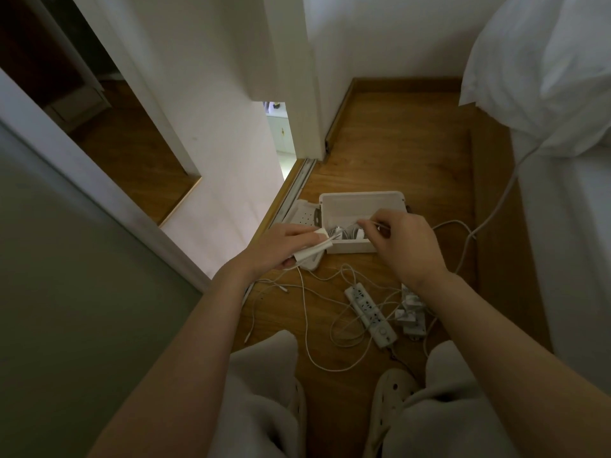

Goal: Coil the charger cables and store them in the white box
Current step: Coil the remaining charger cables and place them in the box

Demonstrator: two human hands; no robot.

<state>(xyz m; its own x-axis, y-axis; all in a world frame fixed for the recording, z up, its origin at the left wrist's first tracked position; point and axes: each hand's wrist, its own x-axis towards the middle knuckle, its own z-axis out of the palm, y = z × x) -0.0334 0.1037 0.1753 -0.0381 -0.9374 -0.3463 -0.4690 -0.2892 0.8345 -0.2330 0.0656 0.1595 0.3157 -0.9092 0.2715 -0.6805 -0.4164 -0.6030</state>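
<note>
**Hands at the white box**

Head view: the white box (360,201) sits open on the floor in the middle of the picture, with coiled cables (344,233) inside. The left hand (284,246) grips a white block (315,247) at the box's left corner. The right hand (406,239) pinches a thin cable (370,223) over the box. Loose cables (306,338) lie lower down.

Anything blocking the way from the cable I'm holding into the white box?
Nothing visible. The right hand pinches the cable above the open white box; its lid lies to its left; coiled cables lie inside.
</note>
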